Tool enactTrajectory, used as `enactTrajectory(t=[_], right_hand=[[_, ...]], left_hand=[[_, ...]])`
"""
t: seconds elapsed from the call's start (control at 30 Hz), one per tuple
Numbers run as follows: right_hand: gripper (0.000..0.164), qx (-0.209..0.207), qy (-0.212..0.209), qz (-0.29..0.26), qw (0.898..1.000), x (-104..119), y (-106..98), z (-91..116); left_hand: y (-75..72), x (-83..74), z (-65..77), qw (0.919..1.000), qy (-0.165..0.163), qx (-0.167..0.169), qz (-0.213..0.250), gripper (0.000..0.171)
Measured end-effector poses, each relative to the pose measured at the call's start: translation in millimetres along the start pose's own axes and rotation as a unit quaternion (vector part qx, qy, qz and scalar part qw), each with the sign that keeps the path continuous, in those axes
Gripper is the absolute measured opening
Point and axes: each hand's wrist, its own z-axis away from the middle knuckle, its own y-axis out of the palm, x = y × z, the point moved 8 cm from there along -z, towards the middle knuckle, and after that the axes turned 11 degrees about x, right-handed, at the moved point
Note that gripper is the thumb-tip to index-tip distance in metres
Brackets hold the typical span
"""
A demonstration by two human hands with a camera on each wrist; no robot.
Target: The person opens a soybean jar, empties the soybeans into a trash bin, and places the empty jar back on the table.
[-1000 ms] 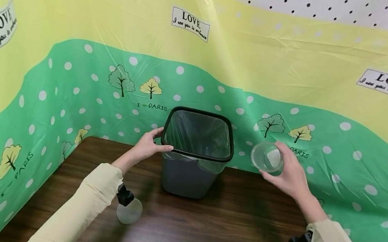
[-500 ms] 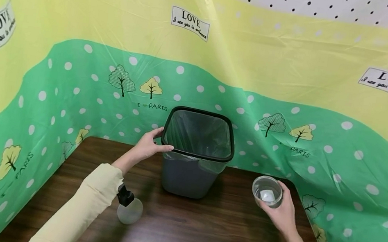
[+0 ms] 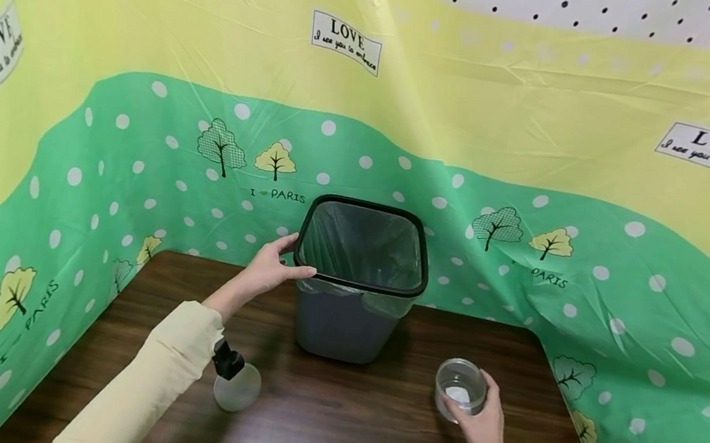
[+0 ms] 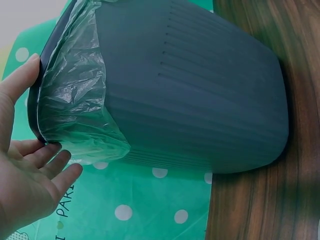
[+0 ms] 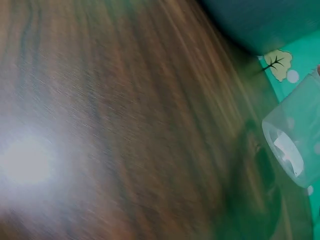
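My left hand [image 3: 270,268] holds the black rim of a dark grey trash can [image 3: 343,326] lined with a clear plastic bag. In the left wrist view, the thumb lies over the rim and fingertips touch its outer side beside the bag [image 4: 75,100]. My right hand [image 3: 483,421] grips a clear plastic cup [image 3: 464,377] from its right side, low near the table. A white patch shows at the cup's bottom. The right wrist view catches the cup [image 5: 295,135] at its right edge, apart from the tabletop; most of the hand is out of that view.
A round translucent lid [image 3: 238,389] lies on the brown wooden table [image 3: 326,429], below the left wrist. Green and yellow printed sheeting [image 3: 225,226] hangs behind and along both sides. The trash can stands near the back edge.
My right hand has brought the cup down from the height of the back sheeting to low over the table, nearer to me and lastly leftward. The left hand has stayed on the rim.
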Motion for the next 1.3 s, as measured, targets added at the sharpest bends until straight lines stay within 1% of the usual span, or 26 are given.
enactTrajectory(t=[0.07,0.17,0.27,0.4,0.53,0.77,0.9,1.0,1.07,1.17,1.3], right_hand=[[0.083,0.004,-0.003,-0.006,1.000,1.1,7.3,5.7],[0.082,0.013,0.004,-0.022,1.000,0.1,17.4,11.8],[0.081,0.019,0.029,-0.046,0.998,-3.9,25.1,17.1],[0.080,0.031,0.058,-0.099,0.993,-9.8,33.7,25.1],[0.080,0.034,0.066,-0.130,0.989,-11.7,36.6,31.3],[0.079,0.025,0.054,-0.133,0.989,-11.4,37.2,34.4],[0.084,0.026,0.049,-0.139,0.989,-13.3,36.5,34.8],[0.088,0.033,0.041,-0.138,0.989,-13.4,33.6,34.5],[0.090,0.037,0.029,-0.134,0.990,-10.8,29.3,33.4],[0.088,0.040,0.008,-0.111,0.993,-3.4,19.1,29.5],[0.082,0.048,-0.017,-0.047,0.998,7.7,1.1,19.7]], left_hand=[[-0.8,0.9,0.8,1.0000,-0.001,-0.002,0.000,0.084],[-1.6,1.8,2.0,1.0000,0.001,-0.001,0.001,0.083],[-1.8,2.3,2.8,1.0000,0.000,-0.001,0.009,0.082],[-1.6,1.6,4.2,0.9998,0.006,0.000,0.018,0.081],[-1.4,2.3,4.5,0.9997,0.010,-0.001,0.021,0.082],[-1.6,3.1,5.0,0.9998,0.014,-0.005,0.016,0.083],[-1.2,5.1,5.0,0.9998,0.015,-0.008,0.012,0.082],[-1.7,7.0,5.5,0.9998,0.015,-0.014,0.002,0.082],[-2.5,7.6,6.9,0.9996,0.016,-0.019,-0.014,0.081],[-3.7,8.8,11.7,0.9990,0.012,-0.022,-0.038,0.081],[-6.5,14.5,22.4,0.9971,0.000,-0.019,-0.073,0.083]])
